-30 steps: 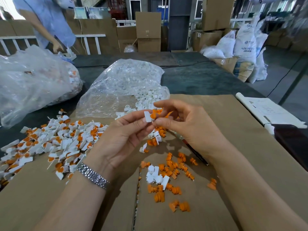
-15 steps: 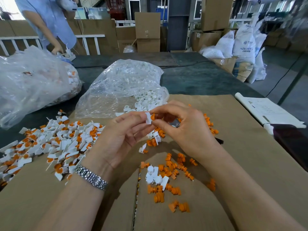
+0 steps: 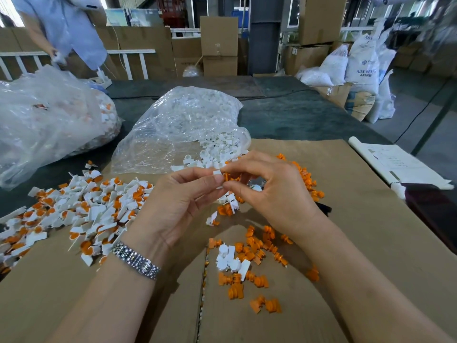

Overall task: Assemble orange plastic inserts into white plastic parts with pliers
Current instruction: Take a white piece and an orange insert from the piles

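tabletop (image 3: 284, 115) dark, overlaid with brown cardboard sheet (image 3: 358, 231). two clear plastic bags lying on it: far-left bag (image 3: 44, 125) holds mixed white-and-orange pieces; middle bag (image 3: 178, 129) holds plain white parts, mouth open toward the hands, some spilled out. finished pile (image 3: 74, 214) of white parts with orange fitted, spread at left. loose orange inserts (image 3: 257, 256) scattered near centre and behind right hand.

left hand (image 3: 178, 201): thumb and forefinger pinched on one white part (image 3: 217, 173), held above the cardboard. right hand (image 3: 277, 194): fingers curled together on an orange insert (image 3: 226, 176), pressed against the white part's right face. the two pieces touch; insert's long axis looks roughly level, pointing left into the part, though fingers hide most of it. likely seating step. pliers not clearly visible; a dark shape behind the right wrist, cannot tell.
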